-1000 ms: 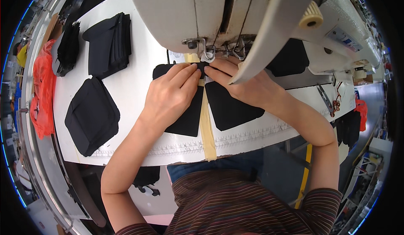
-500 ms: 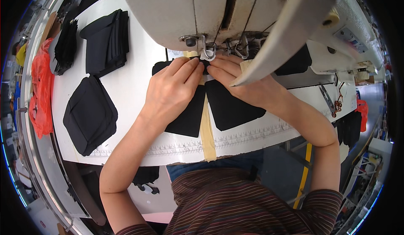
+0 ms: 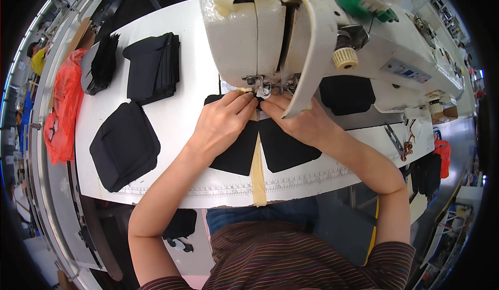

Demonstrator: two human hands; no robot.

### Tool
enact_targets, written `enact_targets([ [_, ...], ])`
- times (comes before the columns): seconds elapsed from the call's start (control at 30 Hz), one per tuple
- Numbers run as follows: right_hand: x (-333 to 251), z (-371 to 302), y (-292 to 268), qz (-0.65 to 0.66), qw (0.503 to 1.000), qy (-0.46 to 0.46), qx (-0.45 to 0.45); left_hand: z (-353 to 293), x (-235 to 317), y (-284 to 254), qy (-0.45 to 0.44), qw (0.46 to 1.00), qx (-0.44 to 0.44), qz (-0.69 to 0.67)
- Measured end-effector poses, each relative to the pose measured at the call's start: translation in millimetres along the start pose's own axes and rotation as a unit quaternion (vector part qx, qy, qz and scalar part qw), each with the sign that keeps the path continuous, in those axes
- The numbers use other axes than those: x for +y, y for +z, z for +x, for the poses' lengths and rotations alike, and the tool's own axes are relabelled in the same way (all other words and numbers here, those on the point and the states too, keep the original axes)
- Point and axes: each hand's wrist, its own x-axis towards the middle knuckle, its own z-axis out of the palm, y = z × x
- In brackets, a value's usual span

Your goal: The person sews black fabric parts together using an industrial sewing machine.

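Under the needle area of the white sewing machine (image 3: 228,45), a black fabric piece (image 3: 241,155) spreads out on the left. A second black flap (image 3: 286,147) lies to the right, with a strip of yellow tape between them. My left hand (image 3: 221,118) has its fingers pressed together on the fabric, just left of the presser foot (image 3: 264,90). From the right, my right hand (image 3: 301,119) pinches the fabric close to the foot, partly behind the curved machine guard. The fingertips nearly meet, and what lies beneath them is mostly hidden.
At left on the white table (image 3: 192,82) lie stacks of black fabric pieces (image 3: 153,69) (image 3: 125,147). A red plastic bag (image 3: 63,110) hangs beyond them. Another black piece (image 3: 347,95) rests right of the needle. Thread snips (image 3: 394,140) lie at the right edge.
The view has shifted, so the machine and table sit lower and more of the machine shows. My hands stay on the fabric at the presser foot.
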Motion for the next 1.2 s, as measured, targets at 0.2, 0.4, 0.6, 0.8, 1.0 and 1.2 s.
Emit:
enact_targets([
  [0.2,-1.8,-3.6,0.3,0.036,0.999,0.009,-0.019,-1.4,-1.6,-2.9,0.004,1.0,0.0,-0.024],
  [0.4,4.2,-5.5,-6.6,0.093,0.996,0.009,-0.002,-4.5,-4.5,-7.4,0.013,0.996,-0.005,-0.084],
  [0.6,4.3,-3.1,-11.4,0.09,0.996,0.005,-0.008,-4.6,-3.8,-7.4,0.018,0.996,-0.024,-0.081],
  [0.8,4.4,-3.2,-16.1,0.079,0.996,0.005,-0.028,-2.1,-2.0,-7.3,0.031,0.996,-0.029,-0.076],
  [1.0,6.6,-4.8,-7.6,0.064,0.998,-0.014,-0.015,-1.4,-2.0,-10.6,0.032,0.996,-0.043,-0.065],
  [1.2,6.1,-0.5,-11.6,0.006,0.999,-0.04,0.004,-1.9,-7.4,-11.1,0.062,0.997,-0.028,-0.037],
])
